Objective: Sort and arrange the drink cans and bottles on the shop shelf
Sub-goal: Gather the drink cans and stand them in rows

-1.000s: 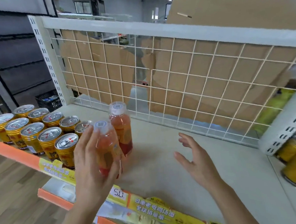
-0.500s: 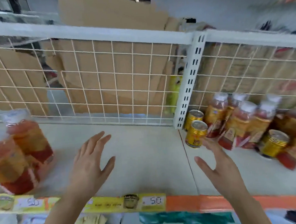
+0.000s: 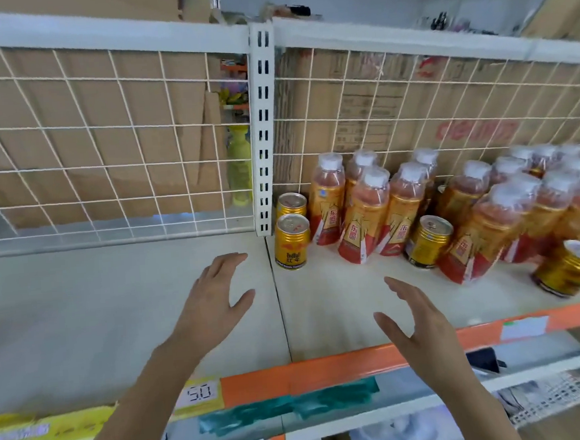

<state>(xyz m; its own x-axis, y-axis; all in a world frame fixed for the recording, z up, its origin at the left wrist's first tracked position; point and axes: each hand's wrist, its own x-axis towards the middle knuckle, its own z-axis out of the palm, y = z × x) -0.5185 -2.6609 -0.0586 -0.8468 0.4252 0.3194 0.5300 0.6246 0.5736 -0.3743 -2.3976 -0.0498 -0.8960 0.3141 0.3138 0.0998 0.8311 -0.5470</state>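
The view has swung right since the earlier frame, bringing the stock toward the middle. Gold cans (image 3: 292, 242) and red-orange bottles (image 3: 363, 214) crowd the right bay from the white post (image 3: 264, 135) along the wire back (image 3: 411, 108), the far-right can (image 3: 570, 269) close to the orange front edge (image 3: 326, 368). The left hand (image 3: 215, 304) and right hand (image 3: 423, 324) hover over bare shelf board (image 3: 328, 303) on the near side, fingers spread, holding nothing.

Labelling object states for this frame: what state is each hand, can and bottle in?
left hand: open, holding nothing.
right hand: open, holding nothing.
front can: upright.
rear can: upright, behind the front can.
middle can: upright among bottles.
bottles: upright, capped.
far-right can: blurred, tilt unclear.
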